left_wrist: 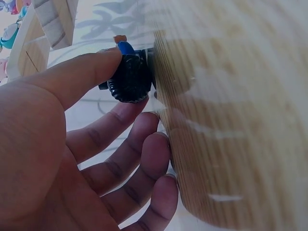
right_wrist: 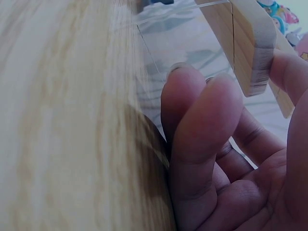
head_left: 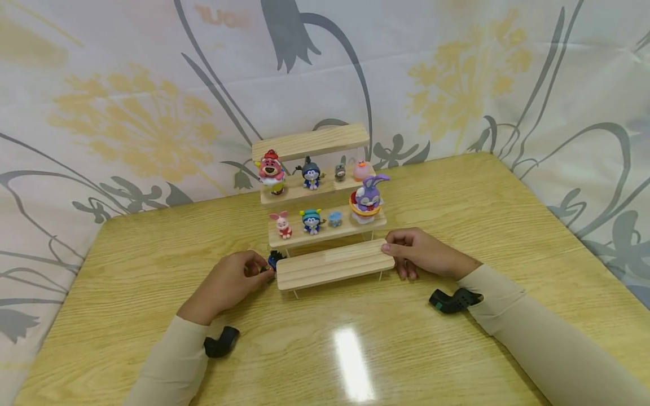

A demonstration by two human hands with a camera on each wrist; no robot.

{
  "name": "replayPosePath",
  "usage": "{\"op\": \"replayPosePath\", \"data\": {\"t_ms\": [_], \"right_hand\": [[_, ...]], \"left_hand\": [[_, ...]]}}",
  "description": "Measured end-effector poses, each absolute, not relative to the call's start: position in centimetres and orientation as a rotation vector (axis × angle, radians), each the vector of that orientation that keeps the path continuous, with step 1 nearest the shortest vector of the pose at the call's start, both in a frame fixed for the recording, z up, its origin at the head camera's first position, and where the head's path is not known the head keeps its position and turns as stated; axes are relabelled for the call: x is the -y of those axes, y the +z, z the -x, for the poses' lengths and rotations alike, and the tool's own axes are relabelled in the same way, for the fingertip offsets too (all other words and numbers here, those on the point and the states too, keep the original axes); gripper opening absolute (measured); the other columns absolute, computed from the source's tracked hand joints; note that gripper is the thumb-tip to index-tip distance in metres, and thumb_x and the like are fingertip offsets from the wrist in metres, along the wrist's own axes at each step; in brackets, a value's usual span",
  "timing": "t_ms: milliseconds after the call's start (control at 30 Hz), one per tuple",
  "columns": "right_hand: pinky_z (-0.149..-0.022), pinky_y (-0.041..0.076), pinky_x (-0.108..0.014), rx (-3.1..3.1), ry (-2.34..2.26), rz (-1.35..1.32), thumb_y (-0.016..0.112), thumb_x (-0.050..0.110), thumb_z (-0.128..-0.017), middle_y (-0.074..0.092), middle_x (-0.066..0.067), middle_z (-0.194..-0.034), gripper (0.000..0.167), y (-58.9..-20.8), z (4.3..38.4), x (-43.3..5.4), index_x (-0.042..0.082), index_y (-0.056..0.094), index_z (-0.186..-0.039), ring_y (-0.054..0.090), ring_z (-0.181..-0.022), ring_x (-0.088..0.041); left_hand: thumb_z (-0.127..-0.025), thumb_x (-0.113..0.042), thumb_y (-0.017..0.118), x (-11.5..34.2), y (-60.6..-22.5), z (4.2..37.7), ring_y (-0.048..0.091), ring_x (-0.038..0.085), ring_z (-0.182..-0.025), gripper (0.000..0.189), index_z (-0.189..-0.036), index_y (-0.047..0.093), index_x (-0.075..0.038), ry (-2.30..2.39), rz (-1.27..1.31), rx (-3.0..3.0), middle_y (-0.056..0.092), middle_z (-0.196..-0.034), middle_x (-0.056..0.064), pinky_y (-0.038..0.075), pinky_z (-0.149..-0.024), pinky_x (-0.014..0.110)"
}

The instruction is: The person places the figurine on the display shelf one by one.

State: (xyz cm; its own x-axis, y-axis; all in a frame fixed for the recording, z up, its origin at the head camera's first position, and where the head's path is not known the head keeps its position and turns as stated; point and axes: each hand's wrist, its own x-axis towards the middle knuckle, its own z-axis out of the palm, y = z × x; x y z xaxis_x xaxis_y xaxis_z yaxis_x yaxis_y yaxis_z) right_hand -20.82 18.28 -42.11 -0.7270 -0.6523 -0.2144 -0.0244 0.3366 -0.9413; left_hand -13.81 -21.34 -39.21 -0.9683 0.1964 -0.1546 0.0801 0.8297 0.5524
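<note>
My left hand [head_left: 233,282] pinches a small dark-blue and black figurine [left_wrist: 130,79] between thumb and forefinger, low over the table beside the left end of the front shelf. The other fingers curl underneath, near the tabletop. My right hand [head_left: 425,254] holds the right end of that pale wooden front shelf [head_left: 330,264], thumb at its edge [right_wrist: 262,57] and fingers bent below and behind. The shelf carries no figurines and stands on thin clear legs. Part of the dark figurine is hidden by my left fingers.
Behind, the middle shelf [head_left: 304,235] bears a pink pig figurine [head_left: 284,225], a horned blue one [head_left: 312,221], a small blue one [head_left: 335,219] and a purple rabbit [head_left: 368,200]. Several more stand on the shelf [head_left: 299,194] behind it. A higher plank [head_left: 312,142] and patterned cloth [head_left: 152,113] back them.
</note>
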Motion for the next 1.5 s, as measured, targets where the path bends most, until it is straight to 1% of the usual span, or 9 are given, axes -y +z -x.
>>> {"op": "replayPosePath", "data": {"t_ms": [333, 433, 533, 767, 900, 1067, 1200, 1300, 1500], "right_hand": [[-0.045, 0.054, -0.034, -2.032, -1.413, 0.609, 0.052, 0.033, -0.106, 0.06, -0.009, -0.064, 0.032, -42.2, 20.9, -18.3, 0.003, 0.057, -0.096, 0.056, -0.047, -0.014], [-0.045, 0.054, -0.034, -2.031, -1.414, 0.608, 0.052, 0.033, -0.105, 0.061, -0.009, -0.064, 0.031, -42.2, 20.9, -18.3, 0.003, 0.057, -0.096, 0.056, -0.047, -0.014], [-0.045, 0.054, -0.034, -2.032, -1.414, 0.608, 0.052, 0.033, -0.105, 0.061, -0.009, -0.064, 0.031, -42.1, 20.9, -18.3, 0.003, 0.057, -0.097, 0.056, -0.047, -0.014], [-0.045, 0.053, -0.033, -2.03, -1.416, 0.608, 0.052, 0.032, -0.106, 0.06, -0.009, -0.064, 0.031, -42.1, 20.8, -18.3, 0.003, 0.058, -0.097, 0.055, -0.047, -0.014], [-0.045, 0.053, -0.033, -2.031, -1.415, 0.606, 0.052, 0.032, -0.106, 0.06, -0.009, -0.064, 0.03, -42.1, 20.8, -18.3, 0.004, 0.057, -0.097, 0.055, -0.047, -0.014], [-0.045, 0.053, -0.034, -2.029, -1.416, 0.6, 0.052, 0.034, -0.105, 0.061, -0.009, -0.064, 0.032, -41.9, 20.8, -18.2, 0.004, 0.057, -0.097, 0.056, -0.048, -0.015], [-0.044, 0.053, -0.033, -2.038, -1.417, 0.595, 0.052, 0.034, -0.105, 0.061, -0.009, -0.063, 0.032, -41.8, 20.9, -18.2, 0.004, 0.058, -0.098, 0.056, -0.047, -0.014], [-0.045, 0.053, -0.033, -2.041, -1.409, 0.594, 0.053, 0.034, -0.105, 0.061, -0.009, -0.063, 0.031, -41.9, 20.9, -18.2, 0.004, 0.058, -0.098, 0.056, -0.047, -0.014], [-0.046, 0.053, -0.035, -2.03, -1.415, 0.6, 0.053, 0.032, -0.105, 0.06, -0.01, -0.064, 0.031, -41.9, 20.8, -18.2, 0.003, 0.057, -0.097, 0.055, -0.047, -0.015]], "left_hand": [[-0.095, -0.026, 0.07, 21.5, -39.1, 13.8, 0.056, 0.014, -0.076, 0.02, -0.105, 0.068, -0.01, 0.861, -0.209, -2.794, 0.064, -0.087, 0.001, 0.047, -0.068, 0.029], [-0.095, -0.026, 0.07, 21.5, -39.0, 13.8, 0.055, 0.014, -0.075, 0.02, -0.106, 0.067, -0.01, 0.869, -0.214, -2.789, 0.064, -0.087, 0.002, 0.046, -0.066, 0.029], [-0.095, -0.027, 0.07, 21.6, -38.8, 13.7, 0.058, 0.013, -0.076, 0.021, -0.107, 0.066, -0.01, 0.884, -0.212, -2.793, 0.064, -0.089, 0.002, 0.047, -0.066, 0.029], [-0.096, -0.025, 0.068, 21.8, -38.6, 13.6, 0.064, 0.013, -0.081, 0.023, -0.113, 0.063, -0.01, 0.925, -0.202, -2.808, 0.069, -0.099, 0.006, 0.055, -0.07, 0.032], [-0.096, -0.022, 0.069, 21.8, -38.4, 13.6, 0.066, 0.014, -0.083, 0.024, -0.116, 0.063, -0.009, 0.958, -0.199, -2.812, 0.069, -0.106, 0.01, 0.056, -0.069, 0.031], [-0.096, -0.02, 0.069, 21.9, -38.0, 13.7, 0.067, 0.018, -0.085, 0.027, -0.12, 0.063, -0.009, 0.931, -0.178, -2.869, 0.068, -0.109, 0.012, 0.057, -0.069, 0.032], [-0.097, -0.021, 0.067, 22.0, -37.5, 13.7, 0.067, 0.02, -0.086, 0.029, -0.124, 0.062, -0.009, 0.937, -0.158, -2.897, 0.067, -0.109, 0.012, 0.055, -0.066, 0.031], [-0.099, -0.025, 0.064, 22.1, -37.1, 13.6, 0.066, 0.021, -0.088, 0.032, -0.127, 0.062, -0.009, 0.95, -0.14, -2.918, 0.066, -0.109, 0.012, 0.054, -0.065, 0.029], [-0.1, -0.028, 0.062, 22.5, -36.0, 13.2, 0.066, 0.023, -0.092, 0.032, -0.128, 0.063, -0.011, 1.013, -0.138, -3.006, 0.066, -0.109, 0.01, 0.056, -0.072, 0.03]]}}
